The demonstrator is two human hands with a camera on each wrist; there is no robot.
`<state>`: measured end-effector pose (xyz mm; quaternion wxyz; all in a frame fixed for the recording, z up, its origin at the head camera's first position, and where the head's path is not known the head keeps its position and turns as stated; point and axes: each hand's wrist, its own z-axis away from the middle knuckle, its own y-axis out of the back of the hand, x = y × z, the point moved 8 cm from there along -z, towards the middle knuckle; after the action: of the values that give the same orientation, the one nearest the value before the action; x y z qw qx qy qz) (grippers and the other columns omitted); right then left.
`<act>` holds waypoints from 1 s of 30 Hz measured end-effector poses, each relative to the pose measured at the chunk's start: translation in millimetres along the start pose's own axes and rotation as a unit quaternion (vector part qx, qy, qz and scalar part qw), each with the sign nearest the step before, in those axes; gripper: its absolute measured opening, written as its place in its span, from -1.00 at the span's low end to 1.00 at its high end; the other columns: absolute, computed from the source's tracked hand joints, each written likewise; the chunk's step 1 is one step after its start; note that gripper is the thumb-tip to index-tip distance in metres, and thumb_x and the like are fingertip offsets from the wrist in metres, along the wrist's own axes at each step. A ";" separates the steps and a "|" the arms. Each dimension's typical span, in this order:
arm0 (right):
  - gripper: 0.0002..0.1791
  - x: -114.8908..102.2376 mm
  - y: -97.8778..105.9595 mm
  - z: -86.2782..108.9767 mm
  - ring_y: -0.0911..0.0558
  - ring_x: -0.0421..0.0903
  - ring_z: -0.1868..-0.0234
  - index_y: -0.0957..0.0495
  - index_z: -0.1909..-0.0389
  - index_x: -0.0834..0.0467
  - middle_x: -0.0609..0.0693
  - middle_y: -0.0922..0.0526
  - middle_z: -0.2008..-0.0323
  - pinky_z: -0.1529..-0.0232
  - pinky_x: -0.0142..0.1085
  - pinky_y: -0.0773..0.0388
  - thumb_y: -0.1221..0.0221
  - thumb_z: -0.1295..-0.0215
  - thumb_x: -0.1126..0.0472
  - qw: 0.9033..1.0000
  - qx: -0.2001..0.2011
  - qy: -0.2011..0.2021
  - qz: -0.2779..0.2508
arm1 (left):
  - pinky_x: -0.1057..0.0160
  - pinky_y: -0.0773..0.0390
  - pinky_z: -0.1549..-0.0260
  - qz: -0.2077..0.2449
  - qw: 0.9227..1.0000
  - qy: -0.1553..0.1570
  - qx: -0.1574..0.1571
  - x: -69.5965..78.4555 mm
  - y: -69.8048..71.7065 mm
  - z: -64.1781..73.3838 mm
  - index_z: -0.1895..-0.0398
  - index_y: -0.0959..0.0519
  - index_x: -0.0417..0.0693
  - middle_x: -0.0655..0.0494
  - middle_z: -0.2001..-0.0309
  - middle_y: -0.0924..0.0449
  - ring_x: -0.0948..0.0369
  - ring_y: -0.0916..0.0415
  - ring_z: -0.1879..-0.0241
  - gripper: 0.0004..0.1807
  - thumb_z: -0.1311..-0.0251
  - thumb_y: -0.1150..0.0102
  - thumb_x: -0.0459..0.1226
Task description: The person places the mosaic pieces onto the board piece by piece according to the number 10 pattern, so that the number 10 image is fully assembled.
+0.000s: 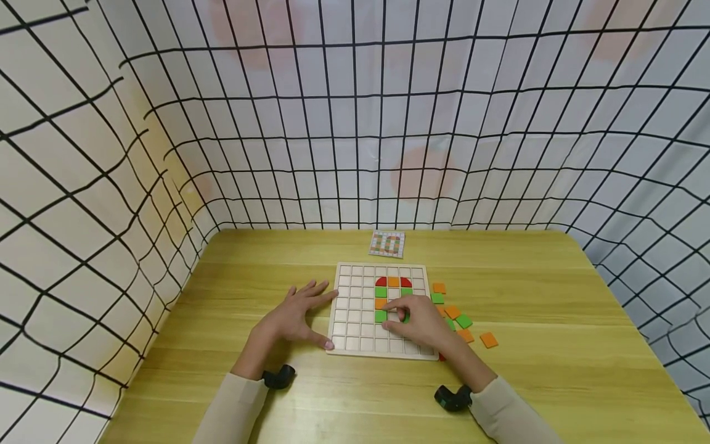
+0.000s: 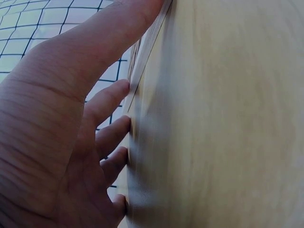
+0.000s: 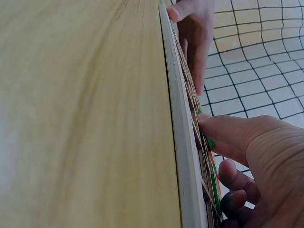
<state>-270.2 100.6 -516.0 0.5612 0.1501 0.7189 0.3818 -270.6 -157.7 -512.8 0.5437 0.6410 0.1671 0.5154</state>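
A pale wooden grid board (image 1: 353,314) lies on the table, with colored tiles set in some cells. My left hand (image 1: 294,311) spreads along its left side, thumb at the near left corner and index fingertip at the edge. My right hand (image 1: 418,319) is over the board's right half, thumb and index finger at either side of a green square tile (image 1: 380,316) in the grid. Above that tile are an orange tile (image 1: 380,303), another green one and a red rounded tile (image 1: 381,282). In the right wrist view, green tile edges (image 3: 210,142) show by the thumb; the palm hides some cells.
Loose orange tiles (image 1: 489,340) and green tiles (image 1: 464,320) lie scattered right of the board, some partly under the right hand. A small patterned card (image 1: 387,244) lies behind the board. White walls with black grid lines (image 1: 355,123) enclose the wooden table (image 1: 554,345).
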 end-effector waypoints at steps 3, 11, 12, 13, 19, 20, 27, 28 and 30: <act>-0.73 0.3 0.3 0.1 -0.38 -0.23 0.48 -0.79 0.12 -0.11 -0.21 -0.43 0.57 0.41 -0.40 -0.28 -0.51 -0.15 -0.02 1.000 -0.002 -0.001 -0.004 | -0.37 0.29 -0.56 0.002 1.000 -0.001 0.000 0.5 0.0 -0.4 -0.62 -0.20 0.32 0.05 -0.68 0.04 -0.08 0.23 -0.68 0.29 0.27 -0.55 0.40; -0.69 -0.6 3.6 1.4 -0.38 -0.23 0.49 -0.78 0.09 -0.06 -0.18 -0.45 0.55 0.41 -0.41 -0.28 -0.52 -0.15 -0.01 1.000 -0.008 0.002 -0.018 | -0.38 0.30 -0.55 0.004 1.000 -0.005 0.000 1.5 0.0 -0.7 -0.62 -0.21 0.30 0.04 -0.68 0.03 -0.09 0.23 -0.68 0.27 0.25 -0.55 0.38; -0.70 -1.0 4.4 1.9 -0.38 -0.23 0.49 -0.78 0.10 -0.06 -0.19 -0.46 0.55 0.42 -0.41 -0.28 -0.51 -0.15 -0.01 1.000 -0.008 0.002 -0.021 | -0.39 0.30 -0.55 0.005 1.000 -0.006 0.000 1.7 0.3 -0.5 -0.61 -0.22 0.30 0.03 -0.67 0.03 -0.10 0.22 -0.67 0.27 0.25 -0.55 0.38; -0.70 -1.7 5.6 2.3 -0.38 -0.22 0.49 -0.78 0.10 -0.06 -0.19 -0.46 0.54 0.42 -0.41 -0.28 -0.51 -0.15 0.00 1.000 -0.010 0.001 -0.024 | -0.39 0.29 -0.55 0.004 1.000 -0.006 0.000 1.6 0.3 -0.3 -0.61 -0.22 0.29 0.03 -0.67 0.03 -0.10 0.22 -0.67 0.27 0.25 -0.55 0.38; -0.73 1.0 13.5 5.7 -0.38 -0.21 0.49 -0.77 0.10 -0.01 -0.14 -0.48 0.52 0.41 -0.41 -0.32 -0.49 -0.19 0.04 0.999 -0.007 0.005 -0.049 | -0.42 0.29 -0.54 0.009 1.000 -0.006 0.000 0.2 -1.0 1.0 -0.61 -0.24 0.27 0.03 -0.67 0.02 -0.11 0.22 -0.67 0.26 0.25 -0.56 0.37; -0.73 2.4 15.2 6.5 -0.38 -0.21 0.49 -0.78 0.10 0.01 -0.14 -0.47 0.52 0.41 -0.41 -0.32 -0.49 -0.20 0.05 0.999 -0.004 0.008 -0.051 | -0.41 0.30 -0.54 0.009 1.000 -0.004 -0.002 -0.3 -1.5 1.0 -0.61 -0.23 0.29 0.04 -0.67 0.02 -0.10 0.23 -0.67 0.27 0.25 -0.56 0.38; -0.73 18.6 35.5 13.2 -0.35 -0.24 0.53 -0.79 0.10 0.05 -0.16 -0.46 0.54 0.47 -0.42 -0.29 -0.50 -0.18 0.09 0.998 0.030 0.001 -0.051 | -0.38 0.29 -0.56 0.004 1.000 0.000 -0.004 -1.3 -1.3 0.3 -0.62 -0.20 0.34 0.08 -0.68 0.04 -0.07 0.24 -0.68 0.27 0.26 -0.55 0.39; -0.72 21.9 38.8 14.5 -0.35 -0.23 0.54 -0.78 0.10 0.06 -0.15 -0.46 0.54 0.48 -0.42 -0.28 -0.50 -0.18 0.10 0.998 0.033 -0.001 -0.051 | -0.38 0.29 -0.55 0.005 1.000 0.000 -0.003 -1.0 -1.3 0.0 -0.61 -0.21 0.33 0.07 -0.68 0.04 -0.07 0.23 -0.68 0.27 0.26 -0.55 0.39; -0.72 29.2 45.1 17.2 -0.36 -0.21 0.52 -0.77 0.09 0.08 -0.13 -0.46 0.53 0.48 -0.41 -0.28 -0.49 -0.19 0.11 0.998 0.035 -0.013 -0.052 | -0.39 0.29 -0.55 0.006 1.000 0.000 -0.002 -0.7 -1.4 -0.6 -0.61 -0.22 0.32 0.07 -0.68 0.03 -0.08 0.22 -0.68 0.27 0.26 -0.56 0.38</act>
<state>-273.5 155.8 -505.2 0.5838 0.1371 0.7312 0.3252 -270.9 -157.4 -514.5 0.5415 0.6412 0.1624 0.5189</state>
